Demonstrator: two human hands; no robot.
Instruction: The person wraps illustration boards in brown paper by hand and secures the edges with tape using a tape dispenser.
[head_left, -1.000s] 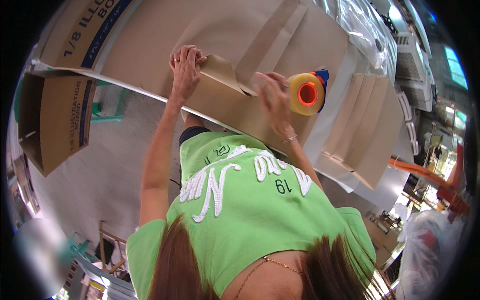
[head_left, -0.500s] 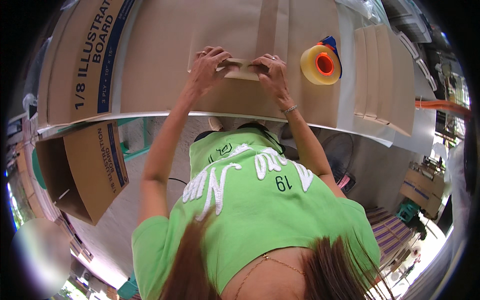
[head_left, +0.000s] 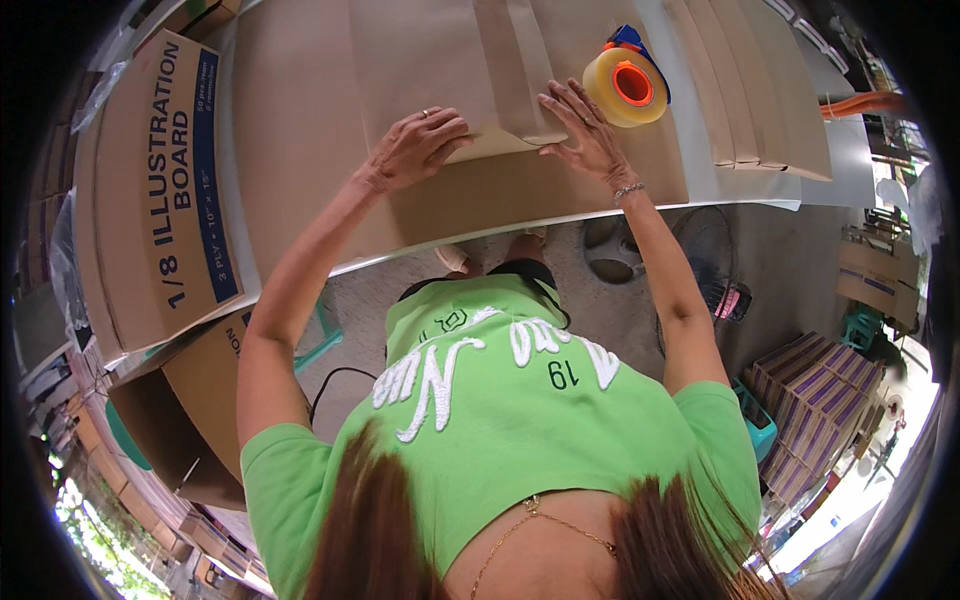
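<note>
A flat brown cardboard piece (head_left: 420, 60) lies in front of me, with a darker brown strip (head_left: 508, 70) running away from its near edge. My left hand (head_left: 420, 148) is at the left part of that edge, fingers curled and thumb drawn in, gripping it; the fingertips are partly hidden. Farther right, my right hand (head_left: 588, 135) is open, fingers spread, at the right end of the edge beside the strip. Just beyond its fingers stands a tape dispenser (head_left: 612, 112), blue with an orange hub and a wide yellowish clear roll.
A printed brown carton (head_left: 150, 190) stands on the table's left side. Long folded cardboard pieces (head_left: 745, 90) are stacked at the right. Below the table edge at left is an open carton (head_left: 190, 400). A fan (head_left: 705, 260) stands on the floor at right.
My hands have moved apart from the pale flap they were pinching together. The right hand has let go, opened and shifted right. The flap now lies flatter; my view has turned slightly.
</note>
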